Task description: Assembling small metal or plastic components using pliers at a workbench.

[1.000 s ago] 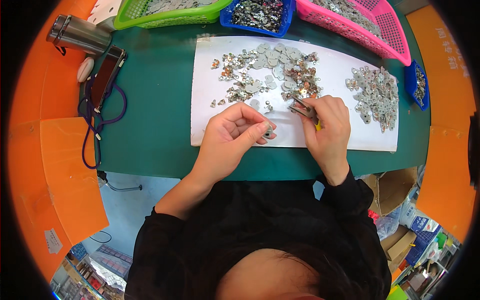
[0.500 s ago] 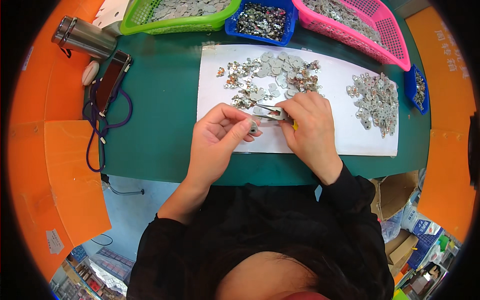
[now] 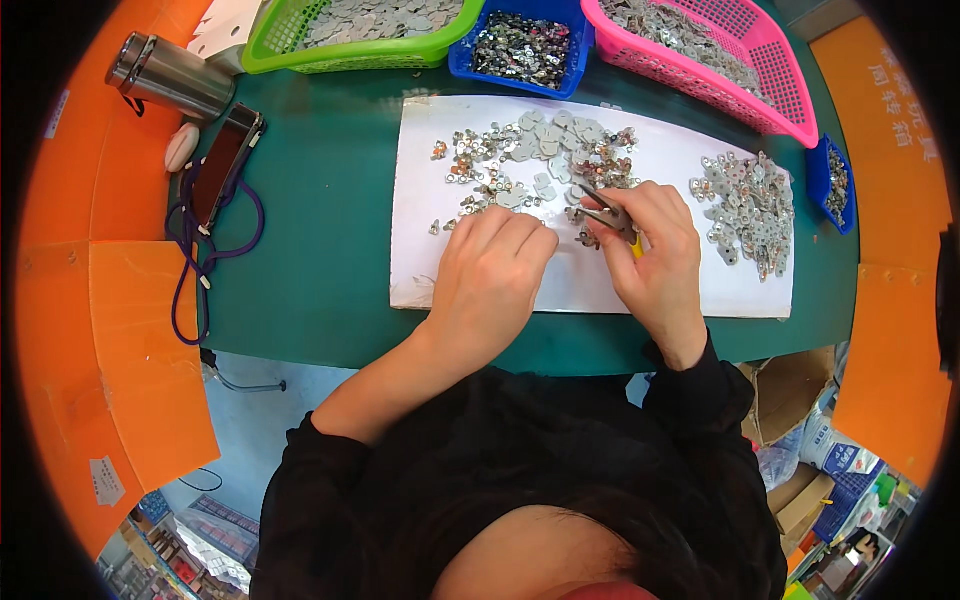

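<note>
My right hand (image 3: 658, 260) grips a pair of pliers (image 3: 617, 219) with a yellow handle, the steel jaws spread and pointing to the upper left. Nothing shows clearly between the jaws. Left of it, my left hand (image 3: 492, 278) rests low over the white board (image 3: 425, 270), its back upward and its fingers curled under. What those fingers hold, if anything, is hidden. Just beyond both hands lie small shiny metal clips (image 3: 465, 160) and flat grey plates (image 3: 555, 135), loosely heaped. At the right of the board sits a pile of grey plates with metal pieces on them (image 3: 755, 215).
Along the far edge stand a green basket (image 3: 350, 58), a blue bin (image 3: 515, 82) and a pink basket (image 3: 690, 85), all holding parts. A small blue tray (image 3: 845, 205) is at the right. A steel flask (image 3: 175, 78) and a phone with a cord (image 3: 222, 165) lie left.
My left hand has turned palm-down over the board, and the small grey piece at its fingertips is out of sight. The pliers in my right hand have moved right, away from it.
</note>
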A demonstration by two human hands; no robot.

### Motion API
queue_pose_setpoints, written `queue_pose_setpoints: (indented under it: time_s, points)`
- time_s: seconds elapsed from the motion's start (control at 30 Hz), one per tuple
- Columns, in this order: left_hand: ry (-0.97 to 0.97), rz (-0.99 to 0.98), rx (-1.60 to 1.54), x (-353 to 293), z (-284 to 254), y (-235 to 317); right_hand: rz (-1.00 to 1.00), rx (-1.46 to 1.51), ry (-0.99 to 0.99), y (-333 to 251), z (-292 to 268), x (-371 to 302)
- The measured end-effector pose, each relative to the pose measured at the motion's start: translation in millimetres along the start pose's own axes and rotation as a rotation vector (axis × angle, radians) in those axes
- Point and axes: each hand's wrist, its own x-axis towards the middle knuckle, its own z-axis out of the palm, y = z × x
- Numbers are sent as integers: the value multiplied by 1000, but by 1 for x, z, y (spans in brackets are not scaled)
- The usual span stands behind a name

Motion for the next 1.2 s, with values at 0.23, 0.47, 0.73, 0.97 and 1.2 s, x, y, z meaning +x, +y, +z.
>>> queue_pose_setpoints:
  time_s: [0.23, 0.47, 0.73, 0.97, 1.2]
  points:
    - [-3, -161, -390, 7, -4, 1, 62, 182, 24, 4, -9, 1]
    - [137, -578, -1473, 20, -3, -5, 282, 679, -142, -10, -15, 2]
    - [-191, -907, -1897, 31, -11, 1, -164, 147, 138, 0, -26, 6]
    - [-200, -947, -1970, 41, -28, 1, -379, -121, 200, -2, -50, 17]
    - [-96, -715, -1788, 40, -12, 2, 355, 735, -229, -7, -34, 16]
